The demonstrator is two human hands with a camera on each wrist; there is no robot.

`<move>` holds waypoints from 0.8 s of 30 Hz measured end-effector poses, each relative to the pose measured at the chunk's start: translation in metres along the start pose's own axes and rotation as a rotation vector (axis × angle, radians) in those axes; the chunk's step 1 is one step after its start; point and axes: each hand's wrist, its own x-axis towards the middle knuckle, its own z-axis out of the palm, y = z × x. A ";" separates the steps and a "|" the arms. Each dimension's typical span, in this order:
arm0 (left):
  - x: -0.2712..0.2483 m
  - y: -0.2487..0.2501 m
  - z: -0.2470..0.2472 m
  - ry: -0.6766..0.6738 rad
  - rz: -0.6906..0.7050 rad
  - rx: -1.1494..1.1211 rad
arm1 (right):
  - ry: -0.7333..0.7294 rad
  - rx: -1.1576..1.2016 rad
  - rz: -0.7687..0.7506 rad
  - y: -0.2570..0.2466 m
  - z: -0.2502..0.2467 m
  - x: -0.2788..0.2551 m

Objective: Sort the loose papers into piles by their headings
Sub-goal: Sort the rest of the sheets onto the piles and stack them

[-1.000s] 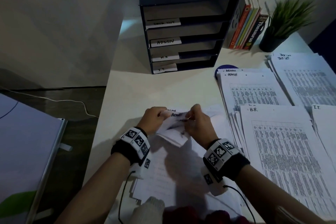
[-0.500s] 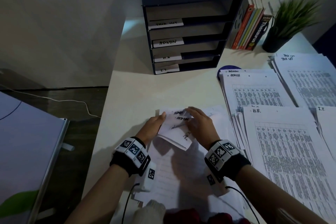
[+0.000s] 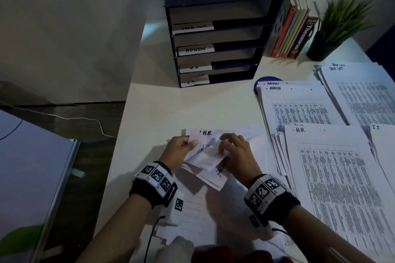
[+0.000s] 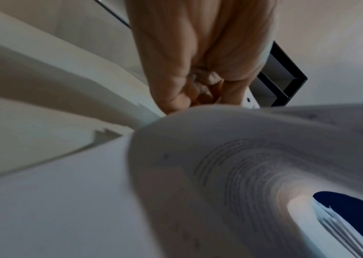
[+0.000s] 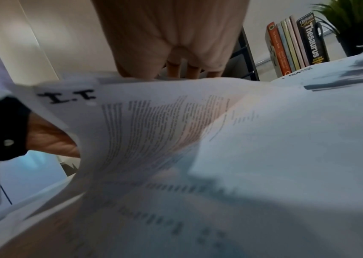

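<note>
Pale, smooth surface [image 3: 171,109] bearing a dark, boxy four-slot letter tray [image 3: 215,34] with white labelled tabs. To the right lie four flat sorted piles of printed white sheets: TASK LIST [image 3: 361,96], ADMIN [image 3: 299,107], H.R. [image 3: 333,177] and I.T. [image 3: 384,145]. The unsorted loose papers [image 3: 205,205] lie near the front edge, thin and curling, a sheet headed H.R. [image 3: 205,134] exposed beneath. Left hand [image 3: 179,151] grips the bent-back sheets' left edge; right hand [image 3: 237,153], fingers curled, pinches the folded top sheets. Five upright books [image 3: 295,32]; one spiky potted plant [image 3: 339,25].
</note>
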 end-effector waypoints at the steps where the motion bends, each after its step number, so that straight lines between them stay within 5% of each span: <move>1: 0.000 0.000 0.001 -0.020 0.004 -0.014 | 0.016 0.001 0.012 0.000 -0.001 0.001; 7: 0.001 0.004 0.001 -0.037 -0.082 0.038 | 0.082 -0.279 0.072 -0.006 -0.006 0.015; 13: -0.003 0.021 0.004 -0.060 -0.078 0.002 | -0.032 -0.196 -0.116 -0.001 -0.007 0.014; 16: 0.014 0.017 0.000 0.091 0.085 0.403 | -0.113 -0.173 -0.139 -0.001 -0.003 0.000; 24: 0.030 0.021 -0.006 -0.007 0.150 0.898 | -0.074 -0.133 -0.131 0.000 -0.002 -0.010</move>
